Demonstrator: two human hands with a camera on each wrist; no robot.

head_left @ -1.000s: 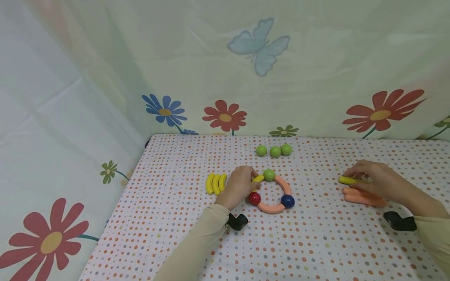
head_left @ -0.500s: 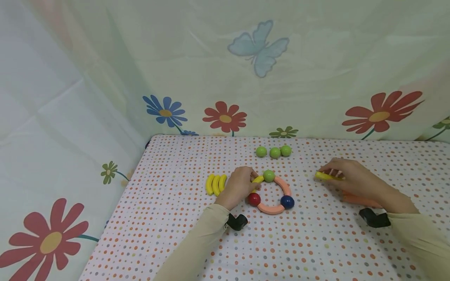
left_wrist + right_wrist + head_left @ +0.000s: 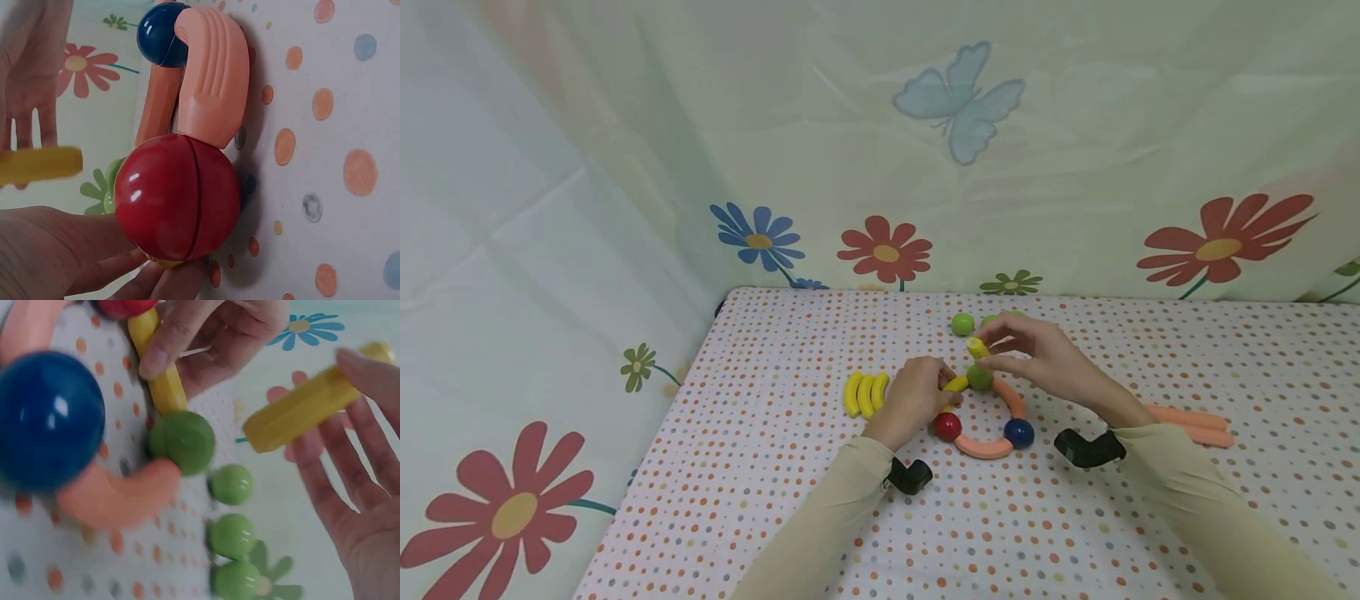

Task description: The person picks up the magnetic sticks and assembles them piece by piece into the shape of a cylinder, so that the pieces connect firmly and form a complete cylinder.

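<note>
On the spotted tabletop lies a ring of curved sticks and balls. My left hand [image 3: 916,392] pinches the ring's yellow curved stick [image 3: 167,387], which runs between a red ball [image 3: 178,197] and a green ball [image 3: 181,442]. Two salmon curved sticks [image 3: 215,75] and a blue ball [image 3: 161,36] make up the other side. Above the green ball, my right hand [image 3: 1045,358] holds another yellow stick [image 3: 306,409] between thumb and fingers, raised off the table and apart from the ring.
Left of my left hand lie three yellow curved sticks [image 3: 866,395] side by side. Behind the ring stand three loose green balls [image 3: 231,484], partly covered by my right hand in the head view. Salmon sticks [image 3: 1195,423] lie at the right, partly behind my right forearm.
My right hand has lifted the yellow stick from beside the salmon sticks and carried it left to above the ring's green ball. My left hand has stayed on the ring.
</note>
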